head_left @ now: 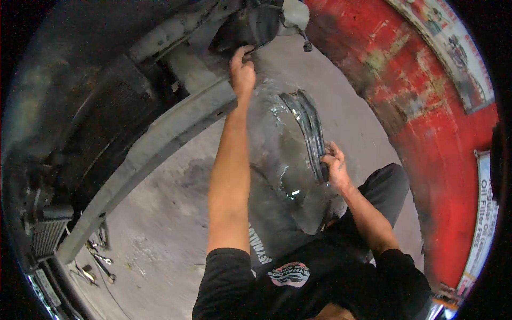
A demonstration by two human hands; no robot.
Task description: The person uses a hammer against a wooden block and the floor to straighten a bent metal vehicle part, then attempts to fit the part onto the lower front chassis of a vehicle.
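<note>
Here | black strip points away, right of grey beam | right hand clamps near end | left hand beside beam, grip unclear

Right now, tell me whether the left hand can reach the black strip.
Probably yes: the left hand is at the dark panel, and nothing visible blocks it from the black strip, which the right hand holds.

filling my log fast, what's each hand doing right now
Left hand: up at the dark panel; whether it grips cannot be told.
Right hand: closed, holding a dark ribbed strip.
</note>
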